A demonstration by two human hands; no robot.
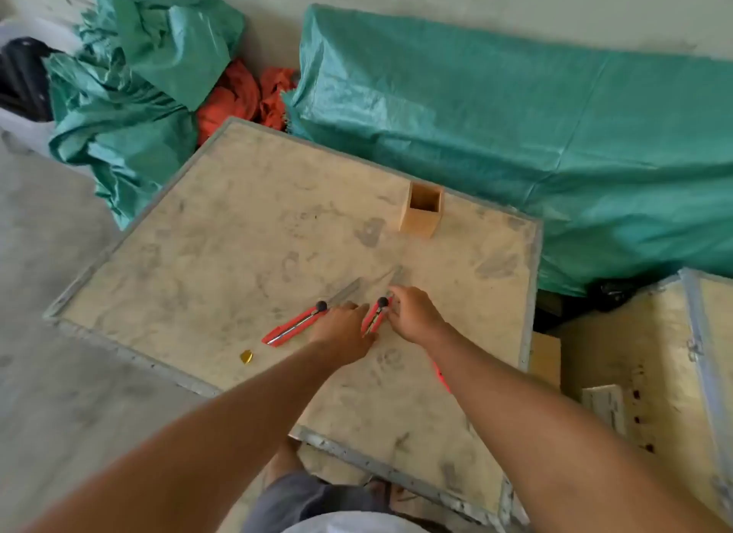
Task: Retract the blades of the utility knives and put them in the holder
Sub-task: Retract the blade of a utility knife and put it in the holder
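1. Right-hand utility knife [377,314]: flat at the board's centre, blade out toward 1 o'clock. I see both hands pinching its red body.
2. Left hand [345,330] grips from 8 o'clock; right hand [414,314] from 3 o'clock.
3. Second utility knife [297,324]: just beside at 9 o'clock, untouched, blade out.
4. Wooden holder [421,213]: upright at 12 o'clock, well apart.
5. Plywood board [222,231] bears everything.

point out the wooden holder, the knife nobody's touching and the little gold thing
holder [417,224], head view, front wall of the box
left knife [291,327], head view, middle of its red handle
gold piece [246,357], head view, its centre
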